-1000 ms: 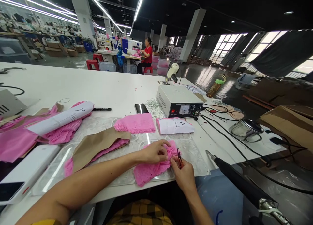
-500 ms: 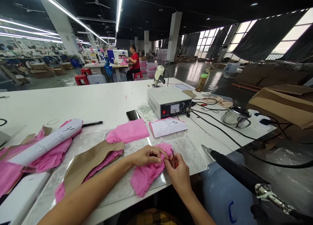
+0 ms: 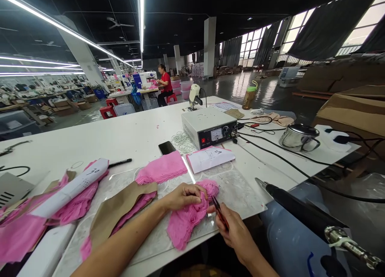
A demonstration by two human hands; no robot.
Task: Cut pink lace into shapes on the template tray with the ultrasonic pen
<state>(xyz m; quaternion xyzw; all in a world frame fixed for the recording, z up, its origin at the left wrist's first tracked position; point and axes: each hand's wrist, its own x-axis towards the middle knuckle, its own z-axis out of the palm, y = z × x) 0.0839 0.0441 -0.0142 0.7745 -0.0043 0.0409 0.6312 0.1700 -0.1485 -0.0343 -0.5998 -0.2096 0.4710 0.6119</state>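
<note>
My left hand (image 3: 185, 197) is closed on a gathered bundle of pink fabric (image 3: 188, 225), which is pinched in at the middle. In my right hand (image 3: 236, 231) is a pair of thread snips (image 3: 221, 213) with dark blades and orange-red handles. The blades point at the pinched part of the bundle, close to my left fingertips; whether they touch the fabric I cannot tell. Under the bundle lies a clear sheet (image 3: 240, 185) on the table. A folded pink stack (image 3: 162, 166) and a brown paper piece over pink fabric (image 3: 120, 209) lie left of the bundle.
A white-labelled bundle (image 3: 210, 158) lies in front of a grey control box (image 3: 207, 122). Behind the stack are a phone (image 3: 167, 148) and loose string (image 3: 183, 141). On the right a black handheld tool (image 3: 296, 209) juts past the table edge, near cables and a glass mug (image 3: 297, 137).
My right hand has drawn back down and right from the bundle, and the snips now show more fully. My left hand keeps its hold on the fabric. The view has shifted slightly.
</note>
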